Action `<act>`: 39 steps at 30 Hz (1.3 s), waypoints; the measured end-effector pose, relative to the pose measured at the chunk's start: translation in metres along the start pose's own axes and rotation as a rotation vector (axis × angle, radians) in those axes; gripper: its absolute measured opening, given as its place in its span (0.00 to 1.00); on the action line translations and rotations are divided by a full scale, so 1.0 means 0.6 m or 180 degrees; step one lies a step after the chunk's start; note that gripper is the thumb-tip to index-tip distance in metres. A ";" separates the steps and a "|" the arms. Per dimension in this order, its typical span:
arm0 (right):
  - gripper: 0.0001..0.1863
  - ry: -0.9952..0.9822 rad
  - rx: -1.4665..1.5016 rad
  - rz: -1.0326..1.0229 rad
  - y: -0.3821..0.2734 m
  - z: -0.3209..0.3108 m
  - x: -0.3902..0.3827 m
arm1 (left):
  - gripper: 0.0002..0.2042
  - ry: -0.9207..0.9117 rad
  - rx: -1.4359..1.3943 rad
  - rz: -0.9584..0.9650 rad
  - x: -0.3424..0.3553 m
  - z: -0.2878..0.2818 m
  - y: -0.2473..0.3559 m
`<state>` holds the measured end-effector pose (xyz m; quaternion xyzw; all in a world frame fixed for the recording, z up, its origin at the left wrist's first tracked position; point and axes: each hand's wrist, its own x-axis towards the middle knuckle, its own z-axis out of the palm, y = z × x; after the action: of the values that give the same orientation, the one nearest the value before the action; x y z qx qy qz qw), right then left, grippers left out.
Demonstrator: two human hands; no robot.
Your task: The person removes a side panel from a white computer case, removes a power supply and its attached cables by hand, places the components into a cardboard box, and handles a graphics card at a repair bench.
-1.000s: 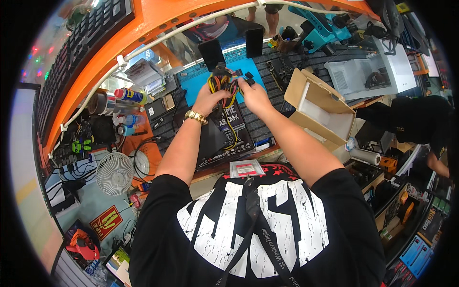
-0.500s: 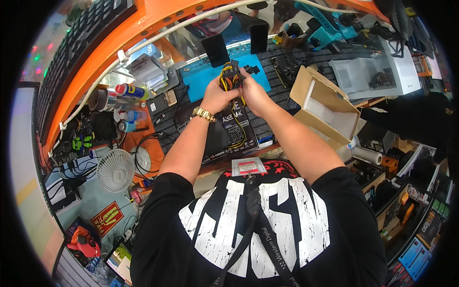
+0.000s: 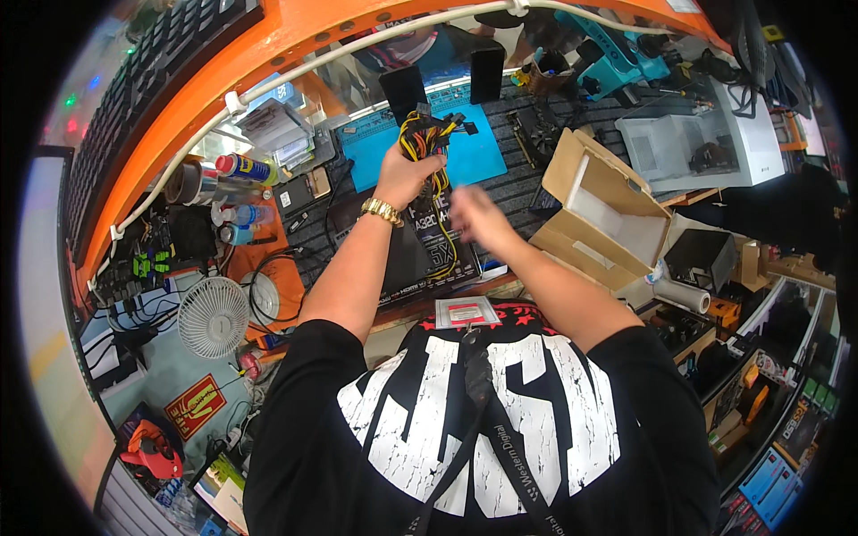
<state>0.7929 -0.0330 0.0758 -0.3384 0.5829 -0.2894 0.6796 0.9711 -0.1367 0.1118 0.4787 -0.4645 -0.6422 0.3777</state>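
Note:
A bundle of yellow, black and coloured power cables with black connectors (image 3: 429,132) is gripped in my left hand (image 3: 407,174), above a blue work mat (image 3: 483,152). Some yellow wires hang from it over a black printed motherboard box (image 3: 429,250). My right hand (image 3: 474,214) is apart from the bundle, lower and to the right, over the box's right part; its fingers are smeared by motion, so I cannot tell whether they hold anything.
An open cardboard box (image 3: 599,214) sits at the right, with a white PC case (image 3: 751,138) behind it. Spray cans (image 3: 241,168), an orange shelf (image 3: 268,241) and a fan (image 3: 213,317) are at the left. A co-worker in black (image 3: 769,214) is at the far right.
My right hand has left the cable bundle and moved down toward me. My left hand still holds the bundle, which now shows more of its connectors.

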 end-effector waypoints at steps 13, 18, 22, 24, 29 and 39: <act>0.24 0.0630 0.1176 -0.0332 -0.106 -0.034 -0.011 | 0.19 -0.0314 0.0335 0.0166 -0.003 0.023 -0.009; 0.35 0.0644 0.1253 -0.1217 -0.105 0.035 0.027 | 0.24 0.0067 0.0960 0.0134 -0.022 0.064 0.013; 0.37 0.0169 0.0915 -0.1475 -0.108 0.043 0.018 | 0.27 -0.0141 0.0554 0.0321 -0.017 0.028 -0.012; 0.32 0.0187 0.0768 -0.1133 -0.114 0.044 0.024 | 0.27 -0.0335 0.0159 0.0327 -0.022 0.022 -0.009; 0.20 0.0340 0.1066 -0.0445 -0.122 0.045 0.022 | 0.38 -0.0835 0.2595 0.0240 -0.047 0.008 0.024; 0.11 0.0724 0.1477 -0.0508 -0.108 0.039 0.027 | 0.68 -0.0978 0.4755 -0.0237 -0.195 -0.068 0.076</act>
<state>0.8187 -0.0821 0.1200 -0.1838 0.5451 -0.5040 0.6442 1.0422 -0.0502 0.1819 0.5276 -0.8064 -0.2291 -0.1371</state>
